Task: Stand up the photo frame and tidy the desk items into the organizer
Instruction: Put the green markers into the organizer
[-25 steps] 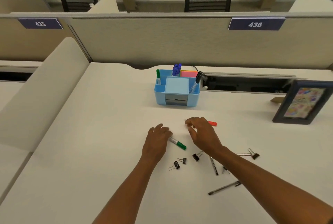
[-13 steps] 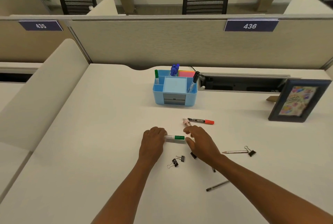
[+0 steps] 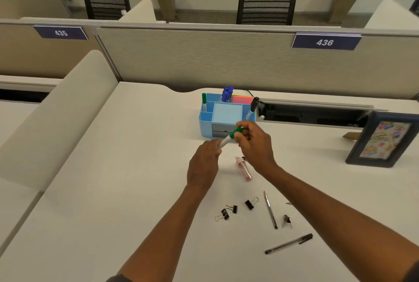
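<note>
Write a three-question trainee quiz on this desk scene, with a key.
1. True or false: the green-capped marker lies flat on the desk.
2. How many binder clips lie loose on the desk?
3. Where is the photo frame? A) face down, B) standing at the right, C) inside the blue organizer.

Key
1. False: the left hand grips its barrel and the right hand grips its cap end, lifted before the organizer.
2. Four: three in a group and one beside a pen.
3. B.
</note>
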`<action>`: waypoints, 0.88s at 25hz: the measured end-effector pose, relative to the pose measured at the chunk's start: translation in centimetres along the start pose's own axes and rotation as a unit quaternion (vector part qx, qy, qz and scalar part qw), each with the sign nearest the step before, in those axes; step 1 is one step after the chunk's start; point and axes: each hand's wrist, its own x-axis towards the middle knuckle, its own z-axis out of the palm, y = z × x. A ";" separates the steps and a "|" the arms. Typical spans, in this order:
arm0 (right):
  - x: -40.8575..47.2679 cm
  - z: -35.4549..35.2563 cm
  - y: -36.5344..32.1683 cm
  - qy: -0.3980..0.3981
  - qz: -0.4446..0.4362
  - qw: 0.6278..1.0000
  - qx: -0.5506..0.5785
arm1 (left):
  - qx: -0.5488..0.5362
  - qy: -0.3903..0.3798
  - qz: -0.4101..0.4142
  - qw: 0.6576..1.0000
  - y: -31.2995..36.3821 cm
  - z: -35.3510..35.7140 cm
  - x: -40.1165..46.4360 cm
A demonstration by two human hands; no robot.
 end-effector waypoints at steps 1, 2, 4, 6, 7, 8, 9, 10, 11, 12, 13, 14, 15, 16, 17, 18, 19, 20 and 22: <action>1.3 0.0 -0.7 0.010 -0.011 1.000 0.004 | -0.014 0.004 -0.009 1.000 0.4 -0.4 0.8; 2.8 -0.1 -1.5 0.021 -0.026 0.999 0.008 | -0.031 0.006 -0.021 0.999 0.6 -0.7 1.7; 5.8 -0.2 -3.0 0.041 -0.059 0.997 -0.001 | -0.039 0.001 -0.046 0.998 0.6 -1.1 3.1; 9.0 -0.2 -4.1 0.061 -0.088 0.994 -0.030 | 0.022 -0.019 -0.051 0.998 -0.2 -0.9 4.3; 10.6 -0.1 -4.5 0.066 -0.100 0.992 -0.042 | 0.061 -0.040 -0.048 0.996 -0.8 -0.7 4.8; 11.9 0.2 -4.7 0.066 -0.111 0.990 -0.053 | 0.095 -0.068 -0.040 0.992 -1.3 -0.4 5.3; 13.1 0.5 -4.8 0.062 -0.121 0.988 -0.068 | 0.125 -0.092 -0.024 0.988 -1.7 -0.1 5.7; 14.1 1.0 -4.9 0.056 -0.128 0.986 -0.085 | 0.146 -0.111 -0.009 0.983 -2.2 0.2 5.9; 15.0 1.4 -4.9 0.049 -0.134 0.985 -0.102 | 0.157 -0.122 0.003 0.980 -2.5 0.5 6.1; 15.8 1.9 -4.9 0.040 -0.138 0.983 -0.117 | 0.155 -0.127 0.007 0.980 -2.6 0.8 6.1; 16.4 2.5 -4.8 0.032 -0.141 0.981 -0.131 | 0.145 -0.128 0.005 0.981 -2.7 1.0 6.1; 16.9 3.1 -4.6 0.025 -0.141 0.979 -0.145 | 0.133 -0.123 0.002 0.983 -2.7 1.1 6.0; 17.4 3.7 -4.4 0.018 -0.139 0.977 -0.158 | 0.126 -0.118 0.001 0.985 -2.8 1.3 6.0; 17.8 4.3 -4.1 0.010 -0.136 0.976 -0.170 | 0.122 -0.111 0.004 0.986 -2.8 1.4 6.0; 18.3 5.0 -3.7 0.001 -0.131 0.975 -0.180 | 0.122 -0.106 0.009 0.987 -3.0 1.5 6.1; 18.5 5.5 -3.4 -0.008 -0.126 0.974 -0.188 | 0.121 -0.101 0.013 0.987 -3.1 1.6 6.1; 18.6 6.0 -3.0 -0.015 -0.121 0.973 -0.198 | 0.118 -0.096 0.017 0.988 -3.3 1.7 6.1; 18.7 6.5 -2.6 -0.022 -0.116 0.971 -0.207 | 0.115 -0.094 0.019 0.989 -3.4 1.8 6.0; 18.9 7.2 -2.0 -0.033 -0.111 0.969 -0.220 | 0.107 -0.091 0.024 0.990 -3.6 2.0 6.0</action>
